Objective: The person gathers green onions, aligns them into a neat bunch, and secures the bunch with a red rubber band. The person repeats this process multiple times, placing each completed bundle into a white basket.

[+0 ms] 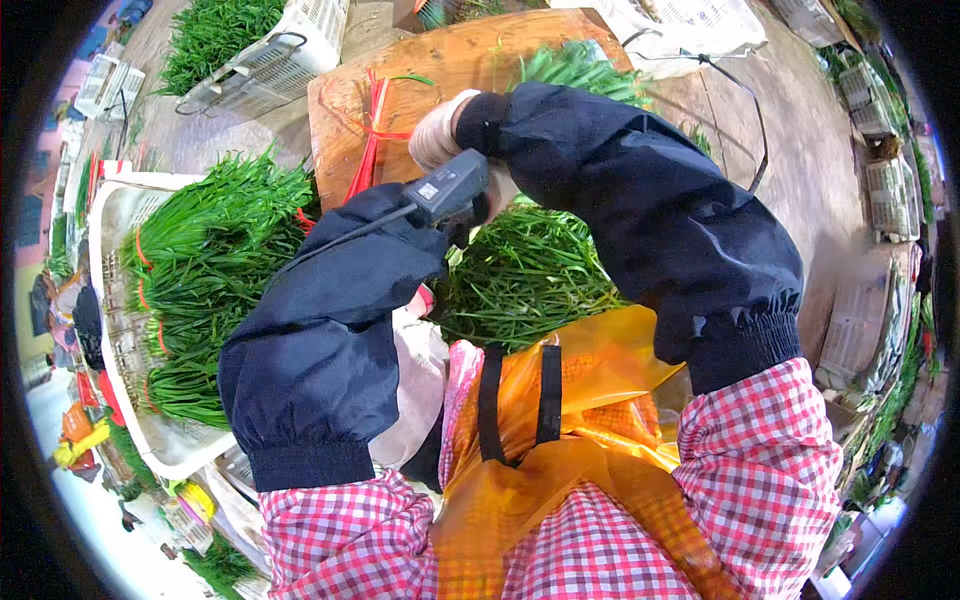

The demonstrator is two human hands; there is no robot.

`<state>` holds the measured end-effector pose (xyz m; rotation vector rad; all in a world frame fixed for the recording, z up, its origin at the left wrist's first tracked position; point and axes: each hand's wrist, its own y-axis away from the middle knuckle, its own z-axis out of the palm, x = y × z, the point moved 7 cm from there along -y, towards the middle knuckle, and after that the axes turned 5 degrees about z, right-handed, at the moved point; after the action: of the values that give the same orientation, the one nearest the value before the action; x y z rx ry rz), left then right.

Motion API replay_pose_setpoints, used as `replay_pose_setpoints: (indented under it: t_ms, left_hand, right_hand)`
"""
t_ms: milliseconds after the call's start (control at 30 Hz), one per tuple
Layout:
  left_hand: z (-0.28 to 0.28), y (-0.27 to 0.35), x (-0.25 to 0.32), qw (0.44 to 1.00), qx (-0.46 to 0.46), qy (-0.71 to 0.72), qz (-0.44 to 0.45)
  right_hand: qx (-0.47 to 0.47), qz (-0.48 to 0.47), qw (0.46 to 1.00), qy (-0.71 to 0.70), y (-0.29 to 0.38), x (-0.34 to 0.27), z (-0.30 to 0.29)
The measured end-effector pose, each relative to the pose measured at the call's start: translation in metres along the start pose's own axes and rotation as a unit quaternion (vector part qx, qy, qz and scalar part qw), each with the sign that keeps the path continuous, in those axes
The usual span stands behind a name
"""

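My right hand, in a pale glove, is bent in over a wooden board, beside a bundle of red ties. One red strand runs from the bundle to this hand. My left hand is mostly hidden behind a dark box with a cable at my wrist; pale glove fabric shows beside it. The hands are close together, their fingers hidden, so what they hold cannot be told. Below them lies a heap of loose long green leaves. More green leaves lie at the board's far right.
A white plastic crate at left holds green bundles with red ties. Another crate with greens stands beyond it, and a white crate with a dark wire handle at far right. An orange apron covers my lap.
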<state>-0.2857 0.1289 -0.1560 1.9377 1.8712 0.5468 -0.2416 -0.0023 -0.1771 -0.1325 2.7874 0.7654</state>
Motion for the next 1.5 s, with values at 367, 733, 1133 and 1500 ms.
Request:
replay_pose_setpoints:
  t_ms: [367, 733, 1133, 1500]
  left_hand:
    - [0.021, 0.01, -0.062, 0.986, -0.016, 0.119, -0.119]
    - [0.043, 0.024, -0.076, 0.904, -0.036, 0.375, -0.2]
    - [0.077, 0.041, -0.092, 0.735, 0.024, 0.632, -0.244]
    - [0.1, 0.059, -0.094, 0.659, 0.203, 0.696, -0.199]
  right_hand:
    - [0.29, -0.003, 0.648, -0.704, 0.232, 0.037, 0.034]
    - [0.406, 0.194, 0.812, -0.371, 0.219, -0.011, 0.078]
    - [0.418, 0.233, 0.854, -0.205, 0.178, 0.015, 0.067]
    - [0.41, 0.16, 0.881, -0.174, 0.215, 0.065, -0.01]
